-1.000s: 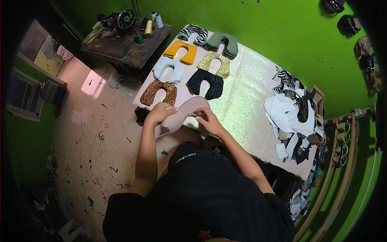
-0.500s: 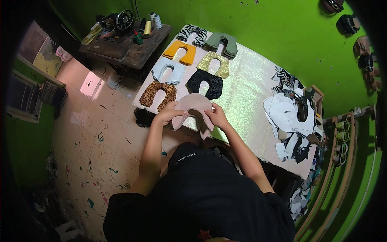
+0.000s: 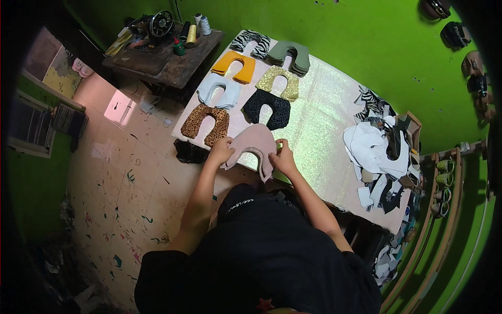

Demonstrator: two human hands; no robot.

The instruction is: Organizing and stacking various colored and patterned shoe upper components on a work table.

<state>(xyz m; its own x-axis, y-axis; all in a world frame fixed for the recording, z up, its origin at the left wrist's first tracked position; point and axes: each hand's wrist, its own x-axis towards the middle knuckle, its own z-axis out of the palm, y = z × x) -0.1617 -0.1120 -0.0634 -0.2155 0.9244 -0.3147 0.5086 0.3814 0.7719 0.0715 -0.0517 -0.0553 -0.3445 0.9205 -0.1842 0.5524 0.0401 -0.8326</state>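
Observation:
A stack of pale pink U-shaped cut pieces (image 3: 253, 137) lies over the near edge of the table, its open end toward me. My left hand (image 3: 222, 152) is closed on the stack's left leg. At the right leg, my right hand (image 3: 283, 159) has its thumb against the edge, with the index finger bent and lifted. Just beyond sit a black patterned stack (image 3: 252, 107) and a brown leopard-print stack (image 3: 220, 123) of similar U-shaped pieces.
Further stacks are orange (image 3: 243, 68), white (image 3: 228, 98), gold glitter (image 3: 288, 90), zebra-print (image 3: 242, 43) and grey-green (image 3: 299, 62). Scraps (image 3: 374, 149) heap at the table's right end. A sewing machine (image 3: 151, 29) stands back left; a shoe rack (image 3: 433, 209) is at right.
The pink stack's curved top has become narrower and more pointed. My right index finger has lifted, and the left thumb no longer lies across the top of the stack.

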